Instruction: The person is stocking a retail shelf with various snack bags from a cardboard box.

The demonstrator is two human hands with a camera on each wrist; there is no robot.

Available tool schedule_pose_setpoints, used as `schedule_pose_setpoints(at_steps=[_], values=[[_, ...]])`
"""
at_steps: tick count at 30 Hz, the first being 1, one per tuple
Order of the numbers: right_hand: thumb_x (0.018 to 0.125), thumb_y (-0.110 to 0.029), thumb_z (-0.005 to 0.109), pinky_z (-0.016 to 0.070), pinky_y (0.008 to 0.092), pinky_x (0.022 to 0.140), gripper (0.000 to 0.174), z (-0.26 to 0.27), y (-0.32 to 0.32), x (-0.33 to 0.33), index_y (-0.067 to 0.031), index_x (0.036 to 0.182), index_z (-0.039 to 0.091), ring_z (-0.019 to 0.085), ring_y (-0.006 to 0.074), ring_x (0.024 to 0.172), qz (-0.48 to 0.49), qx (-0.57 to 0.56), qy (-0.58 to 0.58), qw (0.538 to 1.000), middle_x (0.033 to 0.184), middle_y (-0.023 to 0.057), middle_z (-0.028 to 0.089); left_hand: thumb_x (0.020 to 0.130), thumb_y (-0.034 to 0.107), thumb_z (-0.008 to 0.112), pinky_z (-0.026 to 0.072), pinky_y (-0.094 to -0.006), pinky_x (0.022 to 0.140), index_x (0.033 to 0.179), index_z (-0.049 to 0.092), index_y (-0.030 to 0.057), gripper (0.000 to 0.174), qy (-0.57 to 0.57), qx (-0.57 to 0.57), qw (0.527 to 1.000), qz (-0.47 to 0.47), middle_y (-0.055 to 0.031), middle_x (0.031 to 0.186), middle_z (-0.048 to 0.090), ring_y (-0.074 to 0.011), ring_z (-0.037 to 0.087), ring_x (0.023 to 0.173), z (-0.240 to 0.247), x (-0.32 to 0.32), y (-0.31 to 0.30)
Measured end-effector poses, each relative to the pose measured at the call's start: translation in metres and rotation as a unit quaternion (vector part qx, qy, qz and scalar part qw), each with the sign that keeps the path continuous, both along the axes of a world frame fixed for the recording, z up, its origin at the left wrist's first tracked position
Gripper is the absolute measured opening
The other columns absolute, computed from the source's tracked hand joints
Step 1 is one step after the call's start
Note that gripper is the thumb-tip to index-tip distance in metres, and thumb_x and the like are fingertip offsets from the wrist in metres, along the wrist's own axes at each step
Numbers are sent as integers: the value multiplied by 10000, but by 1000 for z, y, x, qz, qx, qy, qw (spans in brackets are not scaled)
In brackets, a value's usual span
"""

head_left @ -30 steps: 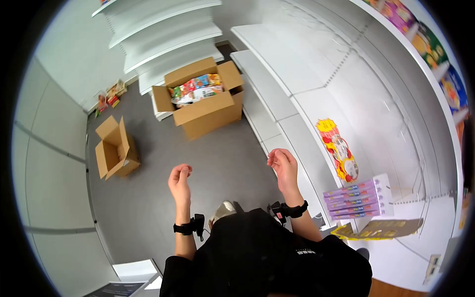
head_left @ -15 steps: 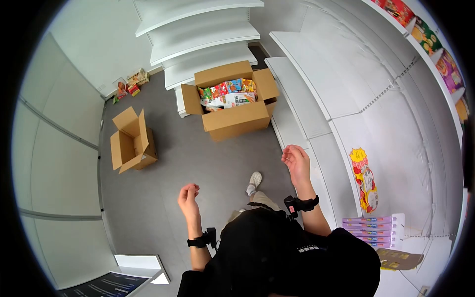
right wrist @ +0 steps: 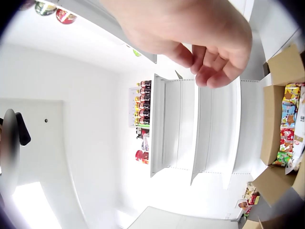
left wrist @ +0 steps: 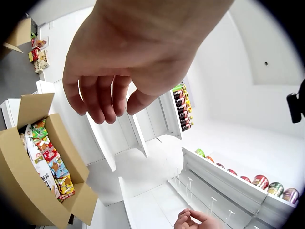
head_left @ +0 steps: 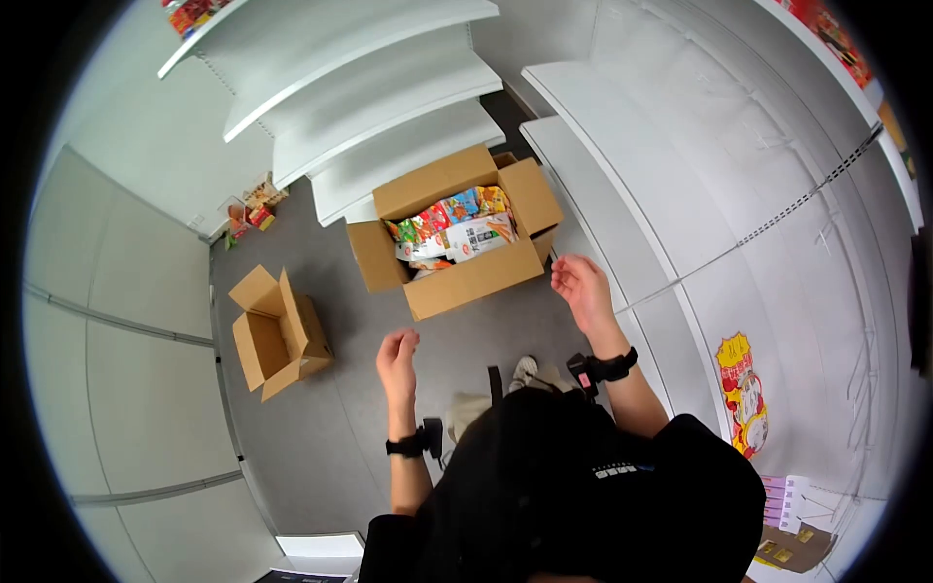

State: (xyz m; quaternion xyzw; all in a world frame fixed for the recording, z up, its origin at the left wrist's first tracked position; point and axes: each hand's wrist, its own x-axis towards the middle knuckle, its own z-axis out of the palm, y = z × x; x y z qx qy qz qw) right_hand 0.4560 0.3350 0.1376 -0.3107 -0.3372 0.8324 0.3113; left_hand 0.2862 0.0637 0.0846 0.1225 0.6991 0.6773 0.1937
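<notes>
Your dark top [head_left: 583,486] hides most of the floor [head_left: 321,428] beneath you, and only part of one shoe [head_left: 526,368] shows. The goods [head_left: 190,12] high on the white shelves [head_left: 389,146] are cut off at the picture's edge. The small packs [head_left: 249,206] by the far wall are too small to make out.

The big cardboard box [head_left: 465,280] stands open on the floor against the shelves, full of bright snack packets [head_left: 452,228]. A smaller box [head_left: 282,335] stands open well apart to its left, showing only bare cardboard inside.

Both your hands are in the air, fingers loosely curled, holding nothing. Your left hand [head_left: 398,355] is near the big box's front, and your right hand [head_left: 580,285] is just beside its near right corner.
</notes>
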Motion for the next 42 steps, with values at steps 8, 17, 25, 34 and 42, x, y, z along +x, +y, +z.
schedule_pose_setpoints(at_steps=[8,17,25,34,42], values=[[863,-168,565,469,288,730,152,-15,64,-4,-40,945,565,550,154,781,-67,-111,6,992,849,59,587,882,195,565,438,-243,717,921,621,42,167,-84,-39,982,-166,-18,868,638,-105,591,811,-41,-48,130],[867,-146,555,471,295,751,109,-34,112,-30,-58,927,581,559,165,803,-153,-180,6,972,867,47,606,830,216,590,466,-256,619,890,633,-5,234,-62,-140,948,-280,-65,773,644,-121,613,689,-146,-145,272],[882,-154,544,484,313,754,104,-46,136,-57,-71,923,593,581,176,822,-269,-205,-50,940,888,44,623,805,314,588,476,-353,602,853,633,33,288,4,-259,901,-349,-104,707,653,-232,635,641,-267,-234,404],[900,-145,520,495,321,765,118,-62,133,-76,-69,937,601,592,171,823,-337,-262,-84,900,891,47,631,871,356,501,521,-352,536,778,601,-36,415,-215,-250,874,-356,-150,610,615,-252,636,553,-378,-233,507],[913,-148,505,499,318,757,123,-70,128,-88,-68,936,594,592,177,824,-369,-257,-107,887,897,52,624,924,281,423,526,-354,501,722,609,-4,396,-37,-306,861,-405,-116,619,630,-255,624,576,-429,-237,530]])
